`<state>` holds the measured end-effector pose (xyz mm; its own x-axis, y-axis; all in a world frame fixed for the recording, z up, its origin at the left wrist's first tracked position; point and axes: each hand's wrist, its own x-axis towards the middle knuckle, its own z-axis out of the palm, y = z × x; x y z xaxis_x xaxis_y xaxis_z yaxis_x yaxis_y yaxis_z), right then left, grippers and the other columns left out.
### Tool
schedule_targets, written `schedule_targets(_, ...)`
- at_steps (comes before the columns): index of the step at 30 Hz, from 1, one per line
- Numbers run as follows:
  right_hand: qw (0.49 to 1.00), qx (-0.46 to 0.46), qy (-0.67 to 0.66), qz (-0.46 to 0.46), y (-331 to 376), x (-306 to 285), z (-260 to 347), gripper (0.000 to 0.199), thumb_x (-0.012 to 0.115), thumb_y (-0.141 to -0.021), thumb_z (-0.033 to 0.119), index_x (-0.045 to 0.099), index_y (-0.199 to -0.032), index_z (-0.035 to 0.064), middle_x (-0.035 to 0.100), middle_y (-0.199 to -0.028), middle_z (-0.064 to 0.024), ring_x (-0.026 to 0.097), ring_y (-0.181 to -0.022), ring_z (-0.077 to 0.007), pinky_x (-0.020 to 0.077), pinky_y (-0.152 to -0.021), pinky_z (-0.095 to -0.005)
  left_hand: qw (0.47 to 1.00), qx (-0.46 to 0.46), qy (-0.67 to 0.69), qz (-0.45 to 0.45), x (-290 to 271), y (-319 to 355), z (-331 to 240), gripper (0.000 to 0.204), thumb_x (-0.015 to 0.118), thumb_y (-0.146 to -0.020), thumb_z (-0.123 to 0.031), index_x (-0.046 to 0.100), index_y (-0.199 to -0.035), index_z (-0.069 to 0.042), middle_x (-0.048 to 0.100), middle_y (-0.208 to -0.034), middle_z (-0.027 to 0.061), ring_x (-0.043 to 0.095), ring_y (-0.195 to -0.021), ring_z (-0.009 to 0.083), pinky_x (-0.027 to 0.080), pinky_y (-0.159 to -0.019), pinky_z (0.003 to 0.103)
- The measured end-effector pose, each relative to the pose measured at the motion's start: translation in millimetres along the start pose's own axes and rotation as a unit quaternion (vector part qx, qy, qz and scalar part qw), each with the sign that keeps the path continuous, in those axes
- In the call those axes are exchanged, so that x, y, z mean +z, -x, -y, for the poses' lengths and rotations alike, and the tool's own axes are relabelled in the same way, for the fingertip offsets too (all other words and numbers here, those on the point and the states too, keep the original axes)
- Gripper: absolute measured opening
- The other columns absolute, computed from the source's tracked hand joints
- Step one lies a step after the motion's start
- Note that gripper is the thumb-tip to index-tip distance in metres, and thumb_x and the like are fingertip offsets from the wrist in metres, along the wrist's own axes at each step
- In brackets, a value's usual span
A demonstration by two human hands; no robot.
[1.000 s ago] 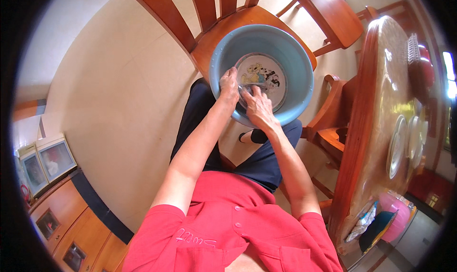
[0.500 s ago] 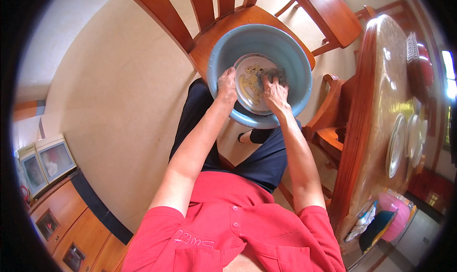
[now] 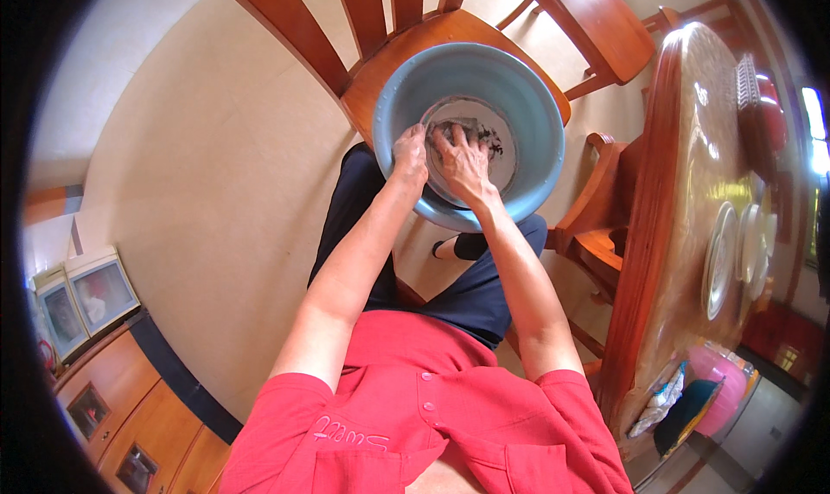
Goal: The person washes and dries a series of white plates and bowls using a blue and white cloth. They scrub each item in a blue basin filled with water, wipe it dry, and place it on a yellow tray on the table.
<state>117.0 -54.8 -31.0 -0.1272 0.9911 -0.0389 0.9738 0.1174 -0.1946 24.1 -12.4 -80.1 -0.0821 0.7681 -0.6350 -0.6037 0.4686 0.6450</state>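
A round plate [image 3: 503, 167], pale with dark marks toward its right side, rests inside a blue basin [image 3: 540, 105]. My left hand [image 3: 410, 152] grips the plate's left rim, thumb on top and fingers out of sight beneath. On the plate's face, my right hand [image 3: 465, 163] presses down a grey scrubber [image 3: 467, 124]. Its fingers are bent over the scrubber, covering much of it. The basin stands on the seat of a wooden chair [image 3: 354, 118], just beyond my knees.
To the right is a dining table [image 3: 670, 235] bearing several stacked plates [image 3: 719, 261] and a red bowl [image 3: 772, 118]. Another wooden chair [image 3: 592, 213] is tucked against it. A second seat [image 3: 596, 23] stands at the far right. A wooden cabinet [image 3: 160, 416] occupies the lower left.
My right hand and the scrubber have moved left across the plate. The yellow rocking-horse drawing no longer shows; dark marks appear on the face instead. My left hand stays at the rim.
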Motion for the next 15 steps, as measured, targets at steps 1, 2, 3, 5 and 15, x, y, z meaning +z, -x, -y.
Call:
schedule_targets(1,1.0,0.002,0.02,-0.011,-5.7,1.4,-4.4,0.042,0.047,-0.079,0.01,0.047,-0.12,0.0196,0.044,-0.121,-0.0153,0.05,-0.104,-0.0354,0.0348,-0.084,-0.0523,1.0,0.006,0.007,0.002,-5.5,-8.5,6.8,0.026,0.049,-0.09,-0.015,0.055,-0.105,0.005,0.059,-0.099,0.0094,0.053,-0.091,0.0172,0.041,-0.084,0.029)
schedule_targets(2,0.999,0.01,0.04,-0.021,-10.3,2.8,-12.2,0.043,0.047,-0.079,0.01,0.046,-0.121,0.0204,0.045,-0.121,-0.0151,0.05,-0.104,-0.0353,0.0341,-0.085,-0.0534,1.0,0.001,0.01,0.015,-3.9,-7.6,5.6,0.026,0.05,-0.09,-0.015,0.055,-0.105,0.006,0.059,-0.098,0.0094,0.054,-0.091,0.0172,0.041,-0.084,0.029)
schedule_targets(3,0.997,0.043,0.047,0.032,-13.6,2.2,-20.2,0.046,0.048,-0.079,0.012,0.044,-0.124,0.0225,0.045,-0.123,-0.0153,0.05,-0.107,-0.0358,0.0305,-0.089,-0.056,1.0,-0.005,0.015,0.027,-2.5,-3.6,3.1,0.026,0.05,-0.089,-0.015,0.056,-0.104,0.006,0.059,-0.098,0.0094,0.054,-0.091,0.0172,0.041,-0.084,0.029)
schedule_targets(5,0.995,0.074,0.044,0.049,-12.1,0.8,-37.1,0.048,0.045,-0.08,0.012,0.041,-0.127,0.0217,0.043,-0.126,-0.0171,0.049,-0.109,-0.0383,0.0259,-0.093,-0.0588,0.999,0.002,0.028,0.045,-1.6,0.8,-1.2,0.027,0.051,-0.089,-0.015,0.055,-0.104,0.006,0.059,-0.097,0.0095,0.054,-0.09,0.0172,0.042,-0.083,0.029)
schedule_targets(15,0.979,0.073,-0.059,0.183,38.2,-15.1,-36.7,0.028,0.043,-0.079,0.011,0.059,-0.102,0.0063,0.049,-0.105,-0.0249,0.06,-0.084,-0.0406,0.0444,-0.077,-0.0492,0.999,-0.003,0.035,0.04,0.8,5.6,-2.3,0.023,0.048,-0.091,-0.016,0.057,-0.098,0.004,0.059,-0.091,0.0091,0.055,-0.083,0.0174,0.043,-0.08,0.029)
